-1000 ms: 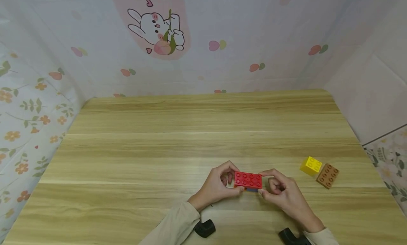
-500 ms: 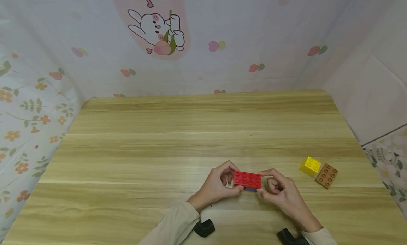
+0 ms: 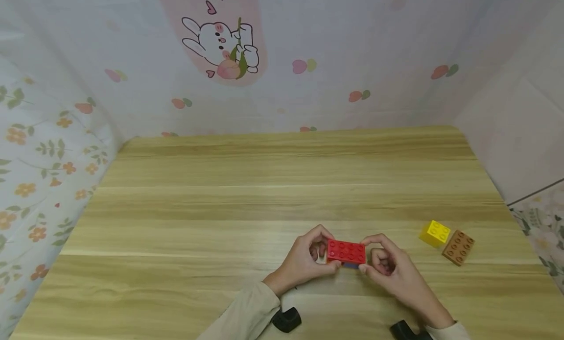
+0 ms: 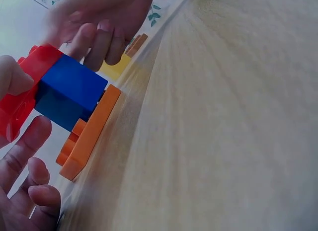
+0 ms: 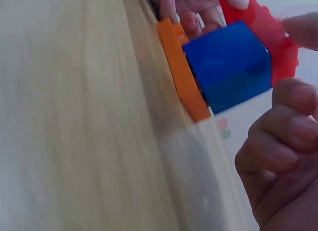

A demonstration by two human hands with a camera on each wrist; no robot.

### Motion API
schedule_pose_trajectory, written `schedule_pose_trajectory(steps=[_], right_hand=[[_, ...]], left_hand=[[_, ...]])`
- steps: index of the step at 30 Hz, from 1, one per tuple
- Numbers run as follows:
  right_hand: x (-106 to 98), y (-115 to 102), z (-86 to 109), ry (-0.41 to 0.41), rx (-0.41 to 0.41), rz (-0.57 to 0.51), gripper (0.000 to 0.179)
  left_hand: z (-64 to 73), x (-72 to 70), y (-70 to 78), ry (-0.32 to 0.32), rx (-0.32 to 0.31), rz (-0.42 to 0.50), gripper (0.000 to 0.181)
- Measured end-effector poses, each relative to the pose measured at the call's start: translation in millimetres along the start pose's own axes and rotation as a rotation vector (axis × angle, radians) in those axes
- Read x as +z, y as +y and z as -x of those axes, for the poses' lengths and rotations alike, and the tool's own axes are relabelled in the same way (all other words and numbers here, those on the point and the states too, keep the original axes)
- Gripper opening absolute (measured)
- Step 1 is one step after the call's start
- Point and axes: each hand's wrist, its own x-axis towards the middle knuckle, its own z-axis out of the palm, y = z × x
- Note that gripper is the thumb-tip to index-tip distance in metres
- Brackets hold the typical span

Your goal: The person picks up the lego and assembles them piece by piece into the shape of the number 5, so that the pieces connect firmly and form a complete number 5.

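A small stack of toy building bricks is between both hands. On top lies a red brick (image 3: 346, 252) with two rows of studs. Under it is a blue block (image 4: 74, 84), which sits toward one end of a thin orange plate (image 4: 92, 136) at the bottom, leaving orange studs bare at the other end. My left hand (image 3: 304, 261) pinches the red brick's left end between thumb and index finger. At the right end, my right hand (image 3: 394, 269) pinches it the same way, its other fingers curled. The orange plate is close over the tabletop in both wrist views.
To the right of the hands, a yellow block (image 3: 435, 233) stands beside a brown studded brick (image 3: 459, 248) on the wooden table (image 3: 220, 198). Black wrist mounts (image 3: 286, 320) show near the sleeves. Patterned cloth (image 3: 282, 65) hangs behind the table and along its sides.
The head view has shifted slightly, so the whole scene sits a little lower and to the right. Both hands keep their grip on the red brick.
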Motion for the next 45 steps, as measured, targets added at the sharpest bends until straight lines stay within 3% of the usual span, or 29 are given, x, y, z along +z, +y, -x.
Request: schedule_pose_trajectory(steps=[3,7,15,22,31,38,45], right_hand=[[0.7,-2.2,0.3,-0.038,0.038,-0.091,0.032],[1.6,-5.2,-0.7,-0.03,0.113,-0.148,0.019],[5.0,-4.7,-2.2,0.006,0.158,-0.116,0.015],[6.0,-4.8,-1.8,0.018,0.192,-0.109,0.014],[6.7,0.4,-1.8,-0.002,0.086,-0.142,0.015],[7.6,7.0,0.6,-0.008,0.024,-0.185,0.019],[7.4,8.9,-1.0,-0.022,-0.006,-0.217,0.021]], left_hand=[[0.5,-0.1,0.3,-0.007,0.017,-0.007,0.031],[0.5,-0.6,1.2,-0.008,0.043,-0.022,0.032],[-0.6,0.4,-0.4,-0.019,0.088,-0.032,0.038],[-0.5,1.5,-2.0,-0.014,0.19,-0.104,0.033],[-0.7,2.2,-3.8,-0.006,0.178,-0.077,0.031],[0.5,7.0,-31.9,-0.044,0.089,-0.003,0.031],[0.5,5.0,-33.2,-0.054,0.056,0.008,0.03]])
